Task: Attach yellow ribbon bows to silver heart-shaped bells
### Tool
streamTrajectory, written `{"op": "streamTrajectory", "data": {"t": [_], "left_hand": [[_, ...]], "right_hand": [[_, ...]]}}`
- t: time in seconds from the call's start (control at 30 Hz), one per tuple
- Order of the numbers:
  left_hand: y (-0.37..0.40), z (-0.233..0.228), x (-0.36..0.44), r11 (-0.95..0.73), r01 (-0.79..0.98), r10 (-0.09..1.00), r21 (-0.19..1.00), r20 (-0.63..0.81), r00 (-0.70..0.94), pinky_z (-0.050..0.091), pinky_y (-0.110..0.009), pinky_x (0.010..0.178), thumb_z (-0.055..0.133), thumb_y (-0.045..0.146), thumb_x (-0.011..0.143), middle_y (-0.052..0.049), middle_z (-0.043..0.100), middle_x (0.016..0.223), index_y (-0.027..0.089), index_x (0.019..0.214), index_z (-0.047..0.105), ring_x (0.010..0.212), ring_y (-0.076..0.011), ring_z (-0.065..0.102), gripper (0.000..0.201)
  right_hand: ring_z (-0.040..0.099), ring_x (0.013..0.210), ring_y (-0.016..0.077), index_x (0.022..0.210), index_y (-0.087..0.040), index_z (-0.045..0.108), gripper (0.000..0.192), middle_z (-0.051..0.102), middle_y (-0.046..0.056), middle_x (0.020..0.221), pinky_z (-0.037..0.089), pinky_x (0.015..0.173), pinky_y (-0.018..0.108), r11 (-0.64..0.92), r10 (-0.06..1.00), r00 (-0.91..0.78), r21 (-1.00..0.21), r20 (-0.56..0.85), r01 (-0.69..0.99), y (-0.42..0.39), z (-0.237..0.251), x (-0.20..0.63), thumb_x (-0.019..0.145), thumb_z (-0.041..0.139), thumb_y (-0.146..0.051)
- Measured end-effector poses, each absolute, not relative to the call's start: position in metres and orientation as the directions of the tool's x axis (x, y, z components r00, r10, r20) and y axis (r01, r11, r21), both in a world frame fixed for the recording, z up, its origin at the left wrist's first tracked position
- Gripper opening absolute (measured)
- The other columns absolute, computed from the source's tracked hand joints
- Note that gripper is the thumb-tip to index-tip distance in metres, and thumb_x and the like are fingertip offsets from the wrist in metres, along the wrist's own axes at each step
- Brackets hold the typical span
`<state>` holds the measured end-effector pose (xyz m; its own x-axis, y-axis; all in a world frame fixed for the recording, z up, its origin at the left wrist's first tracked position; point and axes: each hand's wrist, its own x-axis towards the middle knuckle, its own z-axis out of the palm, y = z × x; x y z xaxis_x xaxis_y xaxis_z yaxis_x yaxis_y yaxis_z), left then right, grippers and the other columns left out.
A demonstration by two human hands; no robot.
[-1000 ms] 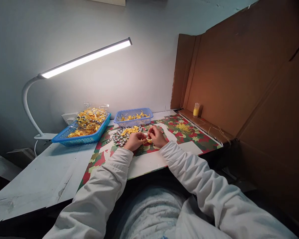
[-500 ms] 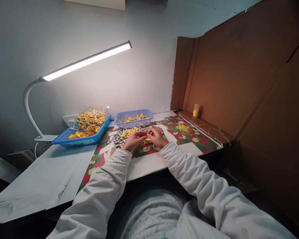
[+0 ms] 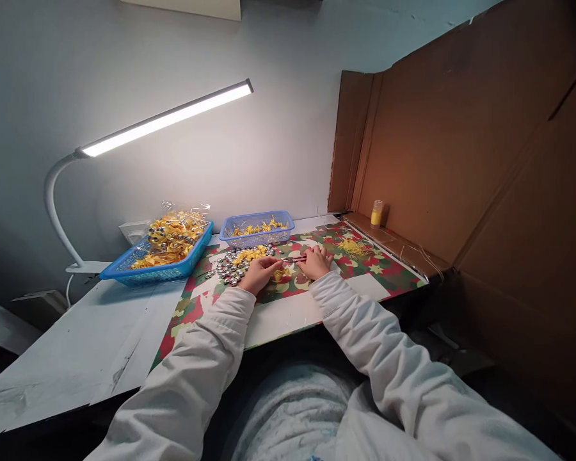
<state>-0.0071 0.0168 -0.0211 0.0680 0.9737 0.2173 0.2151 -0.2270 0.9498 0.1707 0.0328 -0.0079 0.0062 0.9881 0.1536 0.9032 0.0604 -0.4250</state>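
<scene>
Camouflage sheet [image 3: 383,271]: flat, printed in red, green and cream blotches, with plain white patches, spread over the pale, scuffed tabletop [image 3: 86,333].
Slim tool [image 3: 295,259]: narrow, reddish and dark, in the gap between the hands, above the sheet.
Right hand [image 3: 315,263]: closed around the tool, its tip directed at the other hand's fingertips.
Left hand [image 3: 260,274]: thumb and fingers meet in a pinch; whatever is between them is too small to tell.
Yellow piece [image 3: 282,274]: small, thin and crumpled, just below the fingertips.
Silver beads [image 3: 228,266]: shiny, rounded, heaped beside the left hand, with yellow pieces [image 3: 251,254] among them.
Yellow strands [image 3: 352,247]: fine, tangled, on the sheet beyond the right hand.
Pale blue basket [image 3: 256,241]: perforated plastic, holding yellow bits, behind the beads.
Bright blue basket [image 3: 141,275]: plastic, piled with yellow and silver pieces under clear film.
Bottle [image 3: 376,216]: small, cylindrical, yellow inside; any lettering is too small to read.
Lamp [image 3: 168,118]: lit straight bar on a curved white neck.
Surroundings: smooth pale wall [image 3: 292,141] behind, creased brown cardboard [image 3: 461,141] on the right.
</scene>
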Motion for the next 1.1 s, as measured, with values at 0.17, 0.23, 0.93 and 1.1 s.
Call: {"op": "streamTrajectory", "data": {"t": [0.17,0.23,0.93,1.1], "left_hand": [[0.02,-0.025,-0.007,-0.317,0.164,0.948,0.934,0.314,0.048,0.045,-0.024,0.061,0.076,0.044,0.062,0.002,0.064,0.061,0.017,0.099,0.063,0.062,-0.0151,0.063,0.048],[0.021,-0.025,-0.007,-0.34,0.182,0.94,0.923,0.337,0.046,0.045,-0.023,0.059,0.074,0.04,0.064,0.003,0.063,0.061,0.018,0.094,0.062,0.061,-0.014,0.062,0.039],[0.021,-0.027,-0.009,-0.241,0.139,0.97,0.961,0.243,0.002,0.058,-0.035,0.07,0.087,0.044,0.048,-0.012,0.077,0.093,0.012,0.092,0.077,0.075,-0.023,0.071,0.055],[0.022,-0.026,-0.008,-0.238,0.101,0.971,0.966,0.24,-0.006,0.058,-0.034,0.072,0.089,0.045,0.045,-0.012,0.076,0.1,0.013,0.095,0.077,0.078,-0.023,0.071,0.061]], "right_hand": [[0.04,0.127,0.034,0.103,-0.016,0.062,0.025,0.053,0.018,0.129,0.031,0.101,0.053,0.1,0.985,-0.032,-0.404,0.171,0.909,0.035,-0.011,0.165,0.089,0.059,-0.037],[0.046,0.121,0.0324,0.099,-0.016,0.06,0.023,0.058,0.019,0.121,0.035,0.098,0.048,0.1,0.984,-0.017,-0.471,0.176,0.876,0.038,-0.014,0.165,0.089,0.059,-0.037],[0.034,0.047,0.0128,0.042,-0.022,0.031,0.056,0.033,-0.001,0.044,0.024,0.051,0.029,0.241,0.959,-0.049,-0.712,0.279,0.66,0.03,-0.007,0.177,0.085,0.052,-0.052],[0.033,0.045,0.0127,0.041,-0.023,0.031,0.057,0.032,-0.001,0.042,0.022,0.049,0.029,0.269,0.953,-0.081,-0.692,0.292,0.67,0.034,-0.011,0.178,0.085,0.052,-0.052]]}}
